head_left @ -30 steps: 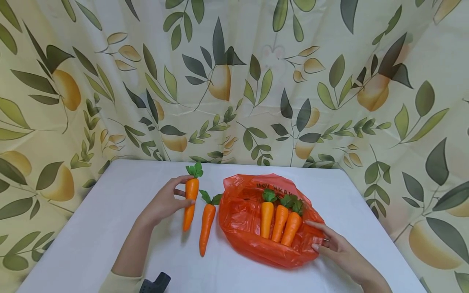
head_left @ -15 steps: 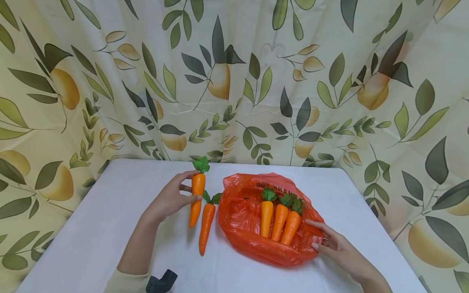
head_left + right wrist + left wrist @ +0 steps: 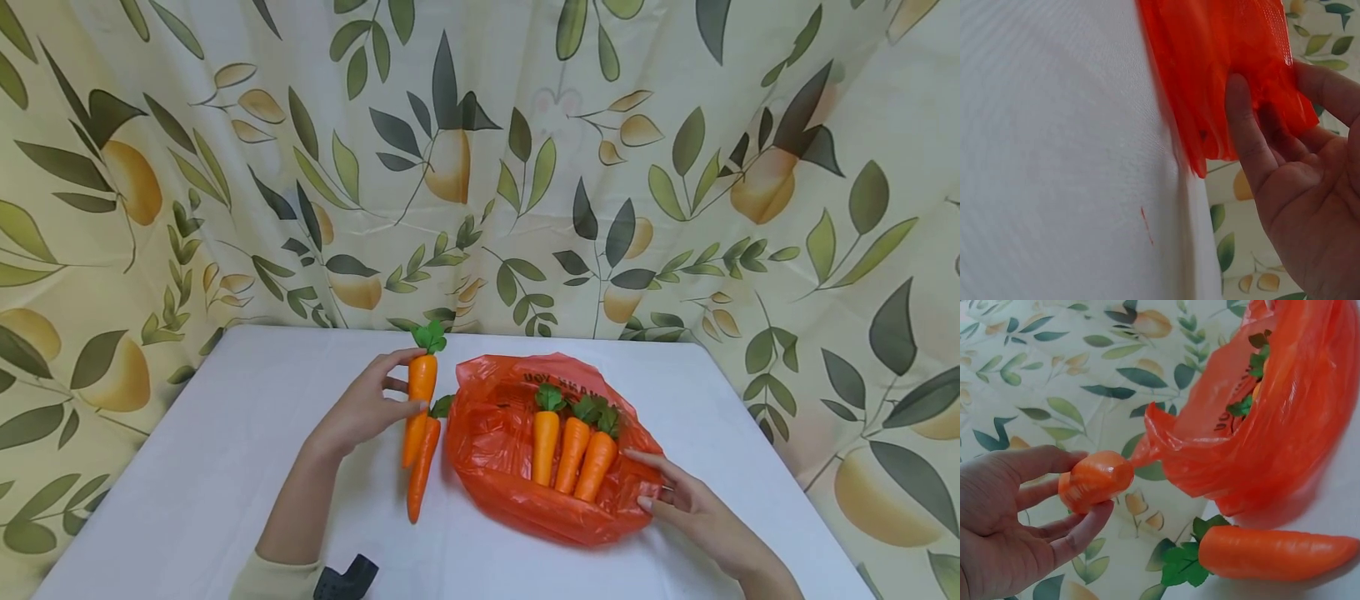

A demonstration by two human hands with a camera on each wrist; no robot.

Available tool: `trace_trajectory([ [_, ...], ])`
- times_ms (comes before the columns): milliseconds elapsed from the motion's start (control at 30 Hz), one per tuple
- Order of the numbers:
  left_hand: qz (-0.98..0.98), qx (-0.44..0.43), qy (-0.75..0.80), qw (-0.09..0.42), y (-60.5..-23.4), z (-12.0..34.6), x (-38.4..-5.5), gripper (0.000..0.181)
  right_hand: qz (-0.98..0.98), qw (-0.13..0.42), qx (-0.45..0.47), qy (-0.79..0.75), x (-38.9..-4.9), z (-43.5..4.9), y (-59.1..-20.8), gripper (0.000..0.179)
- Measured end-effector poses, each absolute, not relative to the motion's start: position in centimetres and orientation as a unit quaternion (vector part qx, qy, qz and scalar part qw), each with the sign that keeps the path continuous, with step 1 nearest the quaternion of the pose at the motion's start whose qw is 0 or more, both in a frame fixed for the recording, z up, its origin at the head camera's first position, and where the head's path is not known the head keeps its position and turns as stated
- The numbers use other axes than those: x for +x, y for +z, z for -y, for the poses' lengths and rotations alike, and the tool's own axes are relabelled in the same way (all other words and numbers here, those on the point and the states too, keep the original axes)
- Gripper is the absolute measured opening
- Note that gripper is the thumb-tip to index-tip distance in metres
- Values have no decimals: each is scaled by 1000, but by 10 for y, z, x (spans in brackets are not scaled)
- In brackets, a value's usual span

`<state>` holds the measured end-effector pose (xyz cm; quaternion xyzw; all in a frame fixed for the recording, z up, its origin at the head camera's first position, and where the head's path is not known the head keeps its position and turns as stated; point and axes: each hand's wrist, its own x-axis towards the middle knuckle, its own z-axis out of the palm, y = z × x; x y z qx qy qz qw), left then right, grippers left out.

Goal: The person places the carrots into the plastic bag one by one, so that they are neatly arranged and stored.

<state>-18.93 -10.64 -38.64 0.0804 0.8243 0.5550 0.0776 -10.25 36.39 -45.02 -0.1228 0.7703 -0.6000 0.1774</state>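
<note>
In the head view my left hand [image 3: 365, 414] pinches an orange carrot [image 3: 422, 377] with green leaves between thumb and fingers, leaves up and tip down. A second carrot [image 3: 423, 479] lies on the table partly behind it, so its top is half hidden. A red plastic bag [image 3: 517, 503] lies with its mouth spread, and three carrots [image 3: 573, 454] rest inside. My right hand [image 3: 697, 518] grips the bag's right edge; in the right wrist view thumb and fingers sit on either side of the red plastic [image 3: 1222, 62]. The left wrist view shows the held carrot [image 3: 1099, 478] end-on.
A white table [image 3: 225, 467] carries everything. Behind it and along the sides hangs a curtain [image 3: 480, 167] printed with leaves and fruit. Dark printed letters [image 3: 566, 383] mark the bag's back flap.
My left hand has carried its carrot to the right, from left of the loose carrot to overlapping it in the head view. My right hand and the bag have stayed put.
</note>
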Motion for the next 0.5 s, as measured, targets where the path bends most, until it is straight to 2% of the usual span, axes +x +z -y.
trace_trajectory([
  [500,-807,95,578,82,-383,84,-188,68,-766,170,-141,-604,-101,-364,-451,60],
])
